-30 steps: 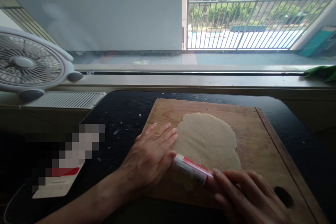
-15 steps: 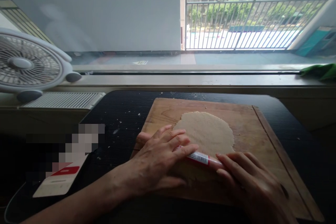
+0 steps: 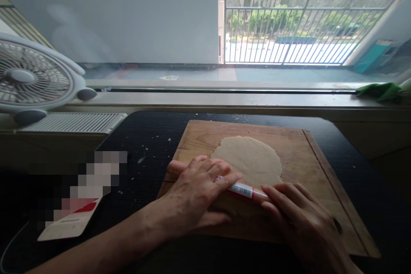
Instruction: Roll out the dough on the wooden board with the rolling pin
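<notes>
A flat, roughly round sheet of pale dough point(image 3: 250, 157) lies on a wooden cutting board point(image 3: 205, 130). Across its near edge rests a wooden rolling pin point(image 3: 175, 167) with a printed label wrapped around its middle. My left hand point(image 3: 201, 188) is laid over the left part of the pin, fingers curved across it and thumb apart on the near side. At the other end, my right hand point(image 3: 298, 214) closes around the pin and hides its tip. Some of the dough's near edge is hidden by the pin and my hands.
Under the board is a black table point(image 3: 141, 137) with white specks on it. On the left stand a grey fan point(image 3: 32, 72) and a partly blurred card-like packet point(image 3: 66, 224). A window sill point(image 3: 224, 99) runs behind, with a green cloth point(image 3: 380, 91) at its right.
The view has shifted slightly, so the board's right side appears farther left. Both hands stay on the rolling pin, with hardly any movement against the dough.
</notes>
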The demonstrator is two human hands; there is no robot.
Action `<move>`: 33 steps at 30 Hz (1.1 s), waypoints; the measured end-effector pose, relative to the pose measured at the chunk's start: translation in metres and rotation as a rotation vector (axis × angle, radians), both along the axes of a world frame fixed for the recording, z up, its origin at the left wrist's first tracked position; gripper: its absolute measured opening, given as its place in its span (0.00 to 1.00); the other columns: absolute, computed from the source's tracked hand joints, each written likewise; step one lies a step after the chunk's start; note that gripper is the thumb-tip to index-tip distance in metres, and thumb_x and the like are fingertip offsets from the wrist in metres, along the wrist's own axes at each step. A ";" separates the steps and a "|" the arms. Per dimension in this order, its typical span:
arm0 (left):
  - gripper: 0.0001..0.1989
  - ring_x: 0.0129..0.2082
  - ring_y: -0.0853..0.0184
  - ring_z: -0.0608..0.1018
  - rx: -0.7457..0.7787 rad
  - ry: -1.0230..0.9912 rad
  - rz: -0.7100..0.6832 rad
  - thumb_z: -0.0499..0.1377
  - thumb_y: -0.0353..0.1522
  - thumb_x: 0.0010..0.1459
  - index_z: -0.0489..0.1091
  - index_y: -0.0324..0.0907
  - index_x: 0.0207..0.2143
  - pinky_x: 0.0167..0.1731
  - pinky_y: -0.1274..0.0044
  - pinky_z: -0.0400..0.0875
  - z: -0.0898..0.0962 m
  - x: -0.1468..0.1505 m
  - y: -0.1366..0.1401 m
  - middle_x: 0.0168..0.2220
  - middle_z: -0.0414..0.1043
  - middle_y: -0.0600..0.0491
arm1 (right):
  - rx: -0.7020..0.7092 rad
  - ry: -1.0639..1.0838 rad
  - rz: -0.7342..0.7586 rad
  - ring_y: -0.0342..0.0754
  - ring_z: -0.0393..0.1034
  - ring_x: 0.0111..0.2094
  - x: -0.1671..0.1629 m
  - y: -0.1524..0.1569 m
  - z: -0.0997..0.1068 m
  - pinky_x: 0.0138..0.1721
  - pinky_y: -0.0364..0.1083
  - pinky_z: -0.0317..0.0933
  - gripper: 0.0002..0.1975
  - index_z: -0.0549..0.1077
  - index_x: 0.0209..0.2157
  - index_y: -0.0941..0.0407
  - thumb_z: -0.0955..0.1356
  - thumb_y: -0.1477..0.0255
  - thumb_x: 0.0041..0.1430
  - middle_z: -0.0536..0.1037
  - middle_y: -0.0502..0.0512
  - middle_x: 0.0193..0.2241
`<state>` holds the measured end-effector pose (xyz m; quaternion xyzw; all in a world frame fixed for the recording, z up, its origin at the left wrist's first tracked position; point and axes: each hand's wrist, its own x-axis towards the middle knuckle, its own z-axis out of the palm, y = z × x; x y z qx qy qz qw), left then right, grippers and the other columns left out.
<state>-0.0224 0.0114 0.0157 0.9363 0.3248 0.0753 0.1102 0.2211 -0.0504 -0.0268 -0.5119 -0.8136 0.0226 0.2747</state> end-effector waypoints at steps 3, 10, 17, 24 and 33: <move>0.30 0.52 0.57 0.64 0.009 0.012 0.015 0.60 0.43 0.52 0.58 0.49 0.56 0.54 0.60 0.53 0.000 0.005 -0.002 0.52 0.63 0.50 | 0.013 0.000 -0.016 0.45 0.68 0.34 -0.001 0.000 0.001 0.35 0.43 0.61 0.11 0.72 0.42 0.53 0.62 0.68 0.61 0.73 0.52 0.32; 0.22 0.50 0.58 0.67 0.085 -0.018 0.039 0.57 0.36 0.57 0.61 0.46 0.54 0.54 0.60 0.54 -0.005 0.010 -0.010 0.50 0.65 0.48 | 0.004 0.011 -0.010 0.45 0.68 0.34 0.000 -0.002 -0.001 0.35 0.44 0.61 0.11 0.72 0.44 0.53 0.62 0.69 0.61 0.73 0.52 0.33; 0.21 0.51 0.61 0.65 -0.033 -0.004 0.012 0.52 0.36 0.60 0.59 0.50 0.55 0.52 0.65 0.58 0.004 0.007 -0.004 0.52 0.63 0.51 | 0.000 0.021 -0.008 0.45 0.68 0.33 -0.001 -0.001 0.000 0.34 0.43 0.61 0.10 0.72 0.42 0.53 0.62 0.69 0.61 0.73 0.52 0.32; 0.23 0.53 0.59 0.64 0.025 -0.002 0.056 0.55 0.34 0.58 0.58 0.52 0.56 0.54 0.62 0.55 -0.009 0.010 -0.011 0.54 0.62 0.52 | 0.023 0.019 -0.007 0.45 0.68 0.33 -0.001 0.001 0.001 0.34 0.43 0.62 0.11 0.72 0.43 0.54 0.62 0.68 0.61 0.73 0.52 0.32; 0.18 0.58 0.62 0.61 -0.053 0.048 0.080 0.46 0.35 0.64 0.63 0.50 0.54 0.55 0.68 0.58 0.010 -0.002 -0.001 0.60 0.57 0.53 | -0.012 0.014 0.099 0.44 0.68 0.33 0.008 -0.014 -0.002 0.33 0.42 0.62 0.13 0.70 0.48 0.53 0.63 0.70 0.61 0.72 0.54 0.34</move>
